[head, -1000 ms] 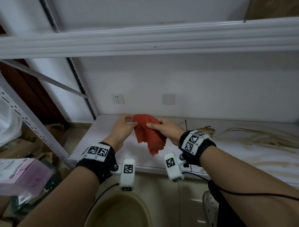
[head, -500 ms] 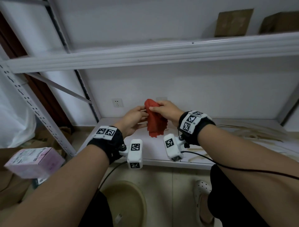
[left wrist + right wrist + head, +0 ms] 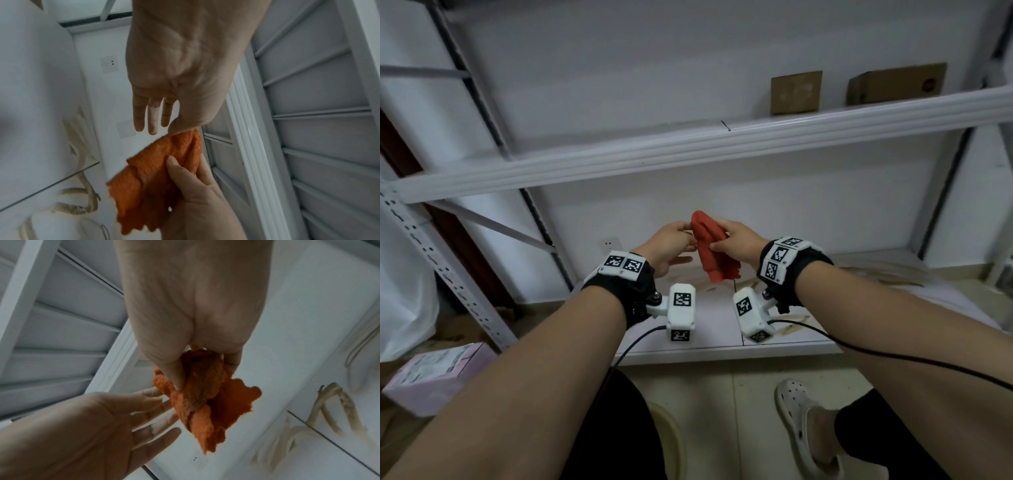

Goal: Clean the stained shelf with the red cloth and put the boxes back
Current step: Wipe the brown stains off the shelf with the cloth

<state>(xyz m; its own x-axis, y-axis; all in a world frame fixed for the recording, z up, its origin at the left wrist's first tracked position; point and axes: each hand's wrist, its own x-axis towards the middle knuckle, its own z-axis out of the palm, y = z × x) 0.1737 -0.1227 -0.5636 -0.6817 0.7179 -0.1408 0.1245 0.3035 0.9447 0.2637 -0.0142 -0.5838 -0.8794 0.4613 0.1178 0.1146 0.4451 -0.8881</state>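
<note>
White metal shelving unit (image 3: pixel 688 150); lower shelf (image 3: pixel 893 301) streaked with tan stains, wiping apparently not done. Two cardboard boxes (image 3: pixel 796 91) sit on the upper shelf, a pink box (image 3: pixel 438 373) on the floor at left. Right hand (image 3: pixel 736 241) holds the red cloth (image 3: pixel 710 250) bunched in mid-air above the shelf, thumb and fingers clamped on it — likely gathering it into a wiping pad. Left hand (image 3: pixel 667 246) is beside it, fingers straight and apart, just touching the cloth's edge. Compared with a second ago, both hands are higher and the cloth is more tightly bunched.
</note>
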